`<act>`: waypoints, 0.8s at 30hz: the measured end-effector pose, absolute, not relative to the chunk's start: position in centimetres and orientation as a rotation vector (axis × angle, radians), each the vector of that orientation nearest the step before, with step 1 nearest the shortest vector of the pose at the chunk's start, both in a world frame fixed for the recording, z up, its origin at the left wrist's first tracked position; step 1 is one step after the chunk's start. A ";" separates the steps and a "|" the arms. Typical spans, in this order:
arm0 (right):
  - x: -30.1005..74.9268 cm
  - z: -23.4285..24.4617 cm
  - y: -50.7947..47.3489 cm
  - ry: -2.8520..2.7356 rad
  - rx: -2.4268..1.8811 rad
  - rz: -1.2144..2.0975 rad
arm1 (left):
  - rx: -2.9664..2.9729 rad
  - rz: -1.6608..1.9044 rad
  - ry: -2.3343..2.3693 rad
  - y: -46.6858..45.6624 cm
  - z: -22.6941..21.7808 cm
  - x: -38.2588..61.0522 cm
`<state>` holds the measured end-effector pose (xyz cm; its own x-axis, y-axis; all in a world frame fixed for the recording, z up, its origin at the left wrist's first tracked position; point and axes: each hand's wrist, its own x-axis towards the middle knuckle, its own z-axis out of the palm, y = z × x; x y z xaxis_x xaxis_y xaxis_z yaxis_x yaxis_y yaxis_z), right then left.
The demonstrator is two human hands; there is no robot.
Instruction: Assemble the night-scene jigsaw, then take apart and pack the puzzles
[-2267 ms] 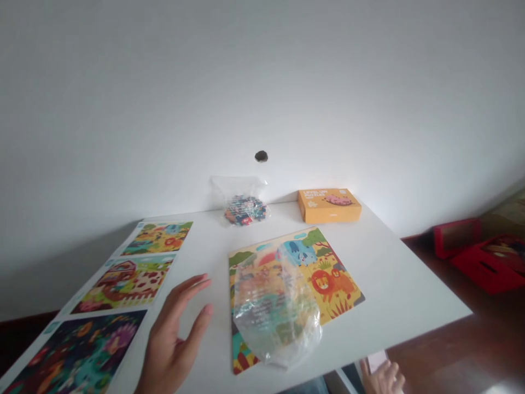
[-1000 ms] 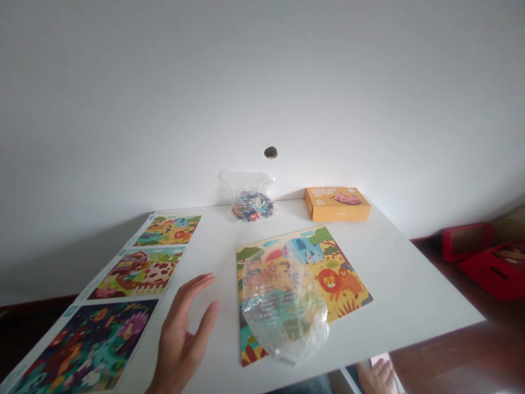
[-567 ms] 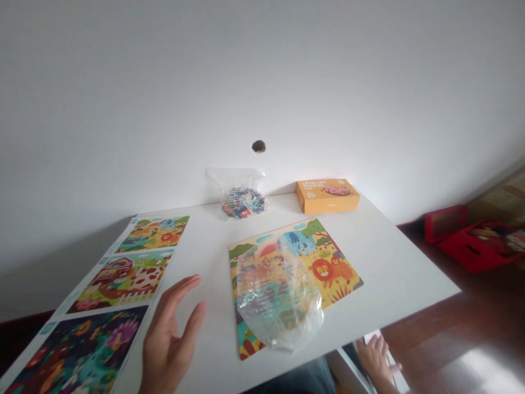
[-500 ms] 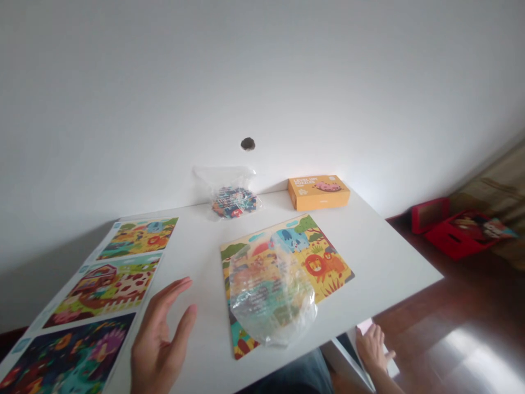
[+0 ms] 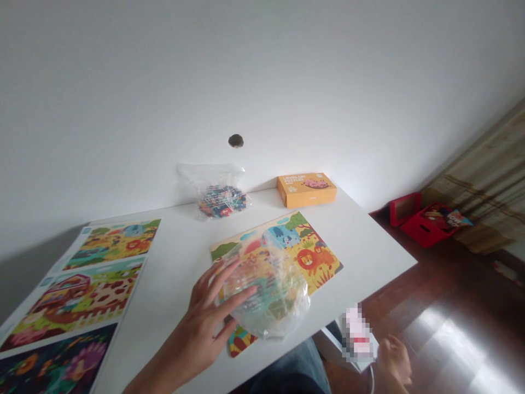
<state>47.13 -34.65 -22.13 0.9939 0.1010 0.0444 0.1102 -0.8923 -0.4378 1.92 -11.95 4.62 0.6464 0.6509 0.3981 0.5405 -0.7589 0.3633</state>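
My left hand (image 5: 209,323) lies with fingers spread over the left edge of a clear plastic bag (image 5: 270,295), touching it. The bag rests on a colourful animal puzzle board (image 5: 311,251) near the front of the white table (image 5: 369,251). My right hand (image 5: 394,364) is low at the right, below the table edge, beside a white and pink phone-like thing (image 5: 357,336); its fingers look curled, and what they grip is unclear.
A clear bag of puzzle pieces (image 5: 219,197) and an orange box (image 5: 307,189) stand at the table's back by the wall. Three picture sheets (image 5: 94,273) lie along the left. Red boxes (image 5: 426,221) sit on the wooden floor at the right.
My left hand has moved right from the bare tabletop onto the plastic bag. My right hand has dropped lower at the right, and the view has swung right.
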 end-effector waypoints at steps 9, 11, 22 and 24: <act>42.1 -2.0 -21.5 -0.831 -1.721 -0.447 | 1.869 1.125 0.762 -5.8 1.8 2.1; 39.7 1.2 -18.6 -1.193 -1.644 -0.167 | 1.307 1.475 0.804 -4.9 0.8 1.2; 28.3 5.2 -5.1 -1.768 -1.220 1.073 | 0.429 1.310 0.649 -3.6 1.1 -1.0; 26.3 4.4 -3.1 -1.783 -1.147 1.178 | 0.375 1.304 0.656 -3.3 0.9 -1.1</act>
<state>26.34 -3.09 4.38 -0.3623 0.9287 0.0795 0.2910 0.1937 -0.9369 -1.09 -3.28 0.85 0.1216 0.9650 -0.2325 -0.7620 0.2409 0.6011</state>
